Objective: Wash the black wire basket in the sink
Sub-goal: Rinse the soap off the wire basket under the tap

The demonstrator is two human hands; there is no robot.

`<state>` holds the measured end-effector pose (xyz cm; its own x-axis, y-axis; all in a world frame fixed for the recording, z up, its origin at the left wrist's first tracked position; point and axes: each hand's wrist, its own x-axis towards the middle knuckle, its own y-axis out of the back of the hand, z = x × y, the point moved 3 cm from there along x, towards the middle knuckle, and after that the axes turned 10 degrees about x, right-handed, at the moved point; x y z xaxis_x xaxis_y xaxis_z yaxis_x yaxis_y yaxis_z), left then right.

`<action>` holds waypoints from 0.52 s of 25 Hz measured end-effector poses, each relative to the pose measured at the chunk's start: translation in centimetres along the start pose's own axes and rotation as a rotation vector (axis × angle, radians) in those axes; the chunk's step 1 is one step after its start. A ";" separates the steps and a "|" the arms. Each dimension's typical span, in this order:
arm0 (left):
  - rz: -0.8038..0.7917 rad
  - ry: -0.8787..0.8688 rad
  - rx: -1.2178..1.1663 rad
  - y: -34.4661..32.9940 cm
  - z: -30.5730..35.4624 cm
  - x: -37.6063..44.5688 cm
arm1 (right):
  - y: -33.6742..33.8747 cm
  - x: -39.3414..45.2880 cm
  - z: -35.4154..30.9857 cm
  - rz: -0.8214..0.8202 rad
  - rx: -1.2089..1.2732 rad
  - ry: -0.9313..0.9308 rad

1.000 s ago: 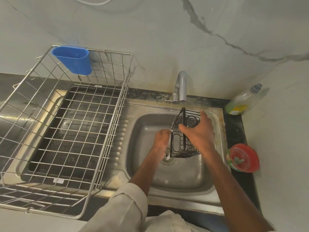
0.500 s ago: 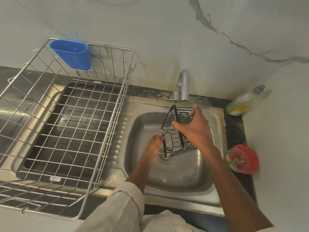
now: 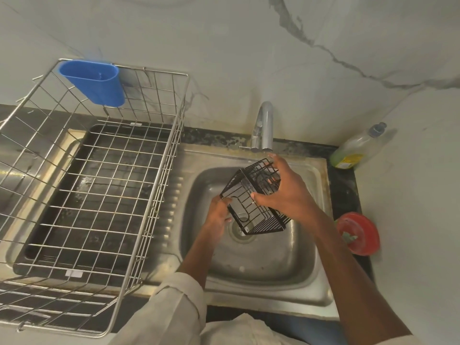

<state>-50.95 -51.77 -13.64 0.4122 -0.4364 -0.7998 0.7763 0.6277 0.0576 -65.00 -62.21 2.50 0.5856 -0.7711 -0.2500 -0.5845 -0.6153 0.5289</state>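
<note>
The black wire basket (image 3: 246, 207) hangs tilted over the steel sink (image 3: 306, 257), just under the chrome tap (image 3: 263, 125). My right hand (image 3: 281, 192) grips it from the right side, thumb across its front face and fingers over its top rim. My left hand (image 3: 217, 217) holds the basket's lower left edge with its fingertips. The drain (image 3: 240, 231) lies directly below the basket. I cannot tell whether water is running.
A large steel wire dish rack (image 3: 99, 185) with a blue plastic cup (image 3: 95, 82) clipped on stands left of the sink. A dish soap bottle (image 3: 356, 148) and a red-lidded tub (image 3: 358, 235) sit on the black counter at right. The marble wall is close behind.
The basket has been lifted and tipped leftward, its open face turning toward me. My left hand moved from under the water stream to the basket's lower left edge.
</note>
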 end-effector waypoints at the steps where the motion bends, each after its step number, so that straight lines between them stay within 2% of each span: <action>1: -0.025 -0.008 -0.011 -0.4 0.0 0.1 | 0.2 0.0 0.2 0.040 0.008 -0.005; 7: -0.132 -0.050 0.071 -3.2 2.2 -0.1 | 2.5 -0.2 1.3 0.270 0.107 -0.106; 13: -0.070 0.030 0.080 -2.8 0.1 0.9 | 2.8 2.5 1.0 0.229 0.078 -0.259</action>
<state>-52.65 -53.97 -14.42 0.3417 -0.4569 -0.8213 0.8391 0.5419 0.0476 -65.71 -66.08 2.59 0.2781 -0.9004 -0.3346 -0.7313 -0.4243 0.5340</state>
